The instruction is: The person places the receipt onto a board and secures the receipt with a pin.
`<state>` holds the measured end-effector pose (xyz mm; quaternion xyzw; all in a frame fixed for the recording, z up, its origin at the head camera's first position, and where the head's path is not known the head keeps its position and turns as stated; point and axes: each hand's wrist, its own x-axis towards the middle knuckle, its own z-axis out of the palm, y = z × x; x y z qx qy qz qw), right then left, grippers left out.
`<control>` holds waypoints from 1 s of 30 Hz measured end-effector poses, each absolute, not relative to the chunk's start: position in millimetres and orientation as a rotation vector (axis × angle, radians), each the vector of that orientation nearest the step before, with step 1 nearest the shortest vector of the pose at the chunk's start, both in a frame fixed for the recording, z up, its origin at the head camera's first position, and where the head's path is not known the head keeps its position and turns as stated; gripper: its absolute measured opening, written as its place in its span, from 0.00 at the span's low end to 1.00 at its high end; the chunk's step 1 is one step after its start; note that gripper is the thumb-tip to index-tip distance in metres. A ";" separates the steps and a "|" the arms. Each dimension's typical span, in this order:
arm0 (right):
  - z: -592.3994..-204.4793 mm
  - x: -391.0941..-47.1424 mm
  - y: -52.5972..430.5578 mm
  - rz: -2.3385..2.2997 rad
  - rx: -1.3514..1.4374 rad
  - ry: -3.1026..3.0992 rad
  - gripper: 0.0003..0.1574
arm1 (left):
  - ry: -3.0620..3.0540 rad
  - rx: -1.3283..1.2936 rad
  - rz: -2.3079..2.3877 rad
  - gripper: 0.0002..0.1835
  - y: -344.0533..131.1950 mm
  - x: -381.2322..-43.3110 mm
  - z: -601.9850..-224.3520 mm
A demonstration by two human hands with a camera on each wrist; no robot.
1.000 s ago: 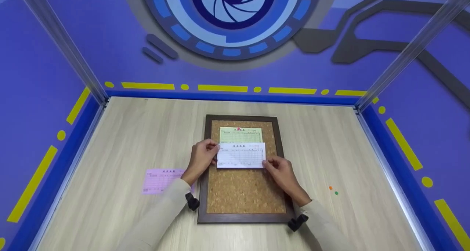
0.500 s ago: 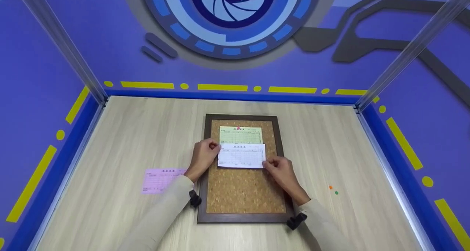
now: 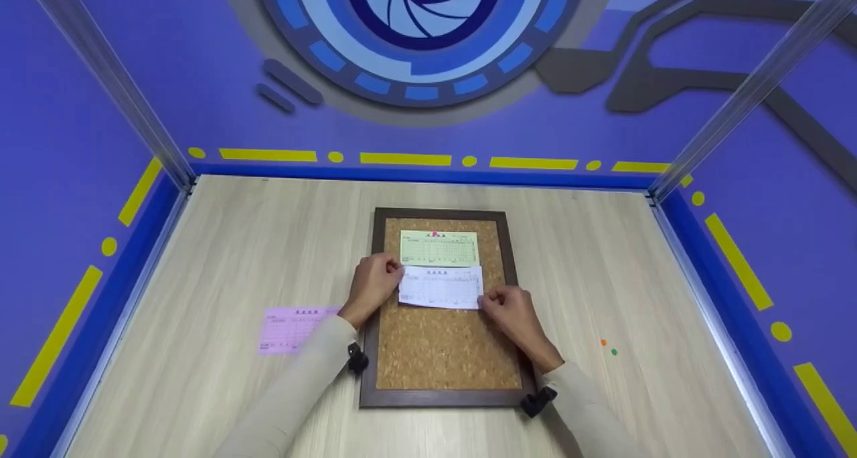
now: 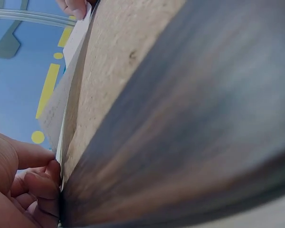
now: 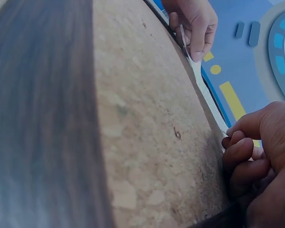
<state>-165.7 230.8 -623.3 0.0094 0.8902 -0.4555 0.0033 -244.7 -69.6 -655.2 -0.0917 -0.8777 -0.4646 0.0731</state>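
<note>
A white printed form (image 3: 440, 288) lies over the upper middle of a cork board (image 3: 447, 351) in a dark wooden frame. My left hand (image 3: 375, 280) pinches the form at its upper left corner. At the lower right corner, my right hand (image 3: 514, 311) pinches it between thumb and finger. Just above sits a green form (image 3: 438, 248), held to the cork by a pink pushpin (image 3: 434, 234) at its top edge. In the right wrist view the white form (image 5: 206, 92) appears nearly edge-on, close over the cork, stretched between both hands.
A pink form (image 3: 288, 331) lies on the table left of the board, partly behind the left sleeve. Orange (image 3: 603, 342) and green (image 3: 614, 352) pushpins lie on the table to the right. Blue-purple panels (image 3: 301, 130) surround the table at the back and sides.
Both hands still pinch the white form, which has shifted slightly down toward the person. More of the green form's lower edge now shows above it.
</note>
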 end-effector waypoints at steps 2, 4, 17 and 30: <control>-624.1 -166.0 231.7 -1.419 0.042 2.795 0.11 | -2.643 -0.276 -1.380 0.09 -67.9 -243.6 -652.2; -624.8 -166.2 232.5 -1.420 0.060 2.784 0.11 | -2.654 -0.273 -1.360 0.08 -66.5 -242.7 -650.3; -625.7 -171.2 231.7 -1.404 0.100 2.784 0.11 | -2.826 -0.136 -1.252 0.07 -57.6 -228.5 -615.4; -627.3 -172.3 228.5 -1.387 0.095 2.837 0.13 | -2.833 -0.119 -1.249 0.06 -57.7 -229.8 -616.9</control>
